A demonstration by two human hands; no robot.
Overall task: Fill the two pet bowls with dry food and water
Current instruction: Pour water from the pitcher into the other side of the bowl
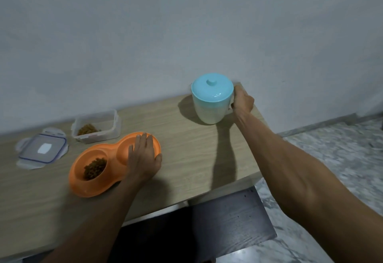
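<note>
An orange double pet bowl lies on the wooden table. Its left well holds brown dry food. Over the right well rests my left hand, fingers straight, thumb against the rim. That hand hides most of the well. At the table's far right corner stands a blue-and-white jug with a blue knobbed lid. My right hand grips the jug's handle on its right side.
A clear plastic food container with some dry food in it sits behind the pet bowl. Its lid lies flat at the left. A wall runs along the table's back. A dark chair seat stands below the front edge.
</note>
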